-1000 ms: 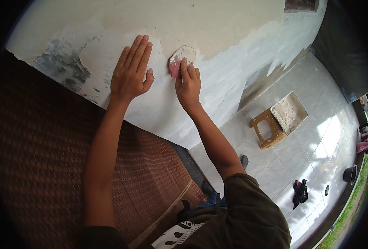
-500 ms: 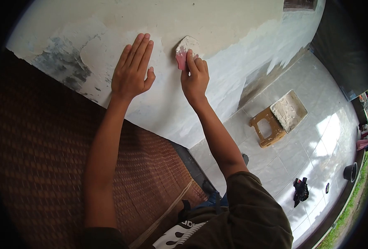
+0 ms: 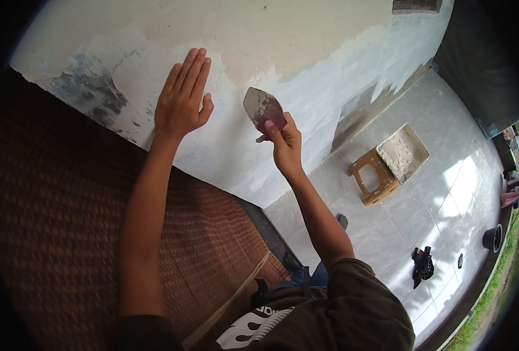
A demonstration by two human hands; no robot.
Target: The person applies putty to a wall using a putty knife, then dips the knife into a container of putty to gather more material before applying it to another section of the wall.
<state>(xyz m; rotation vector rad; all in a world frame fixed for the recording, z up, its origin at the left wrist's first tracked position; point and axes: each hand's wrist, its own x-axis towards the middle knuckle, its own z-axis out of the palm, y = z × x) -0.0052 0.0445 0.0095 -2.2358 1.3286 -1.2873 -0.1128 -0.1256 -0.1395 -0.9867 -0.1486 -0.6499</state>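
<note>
My left hand (image 3: 180,96) lies flat against the wall (image 3: 306,35), fingers stretched upward and thumb slightly apart. In my right hand (image 3: 285,143) is a reddish putty scraper (image 3: 265,110), gripped with the thumb across its lower part. Pale putty coats the scraper's upper end, which points up and left toward the wall. Around both hands the wall has white, freshly smeared filler, with bare beige paint above it. A dark, peeling patch (image 3: 92,93) shows left of my left hand.
On the tiled floor (image 3: 376,228) to the right, a tray of white putty (image 3: 402,153) rests by a tan plastic stool (image 3: 371,178). A black plastic bag (image 3: 423,266) and a dark bucket (image 3: 493,238) are farther right. Brown woven matting (image 3: 66,234) hangs at lower left.
My right hand has moved down and turned, so the scraper is lower and shows its other face. My left hand stays flat on the wall.
</note>
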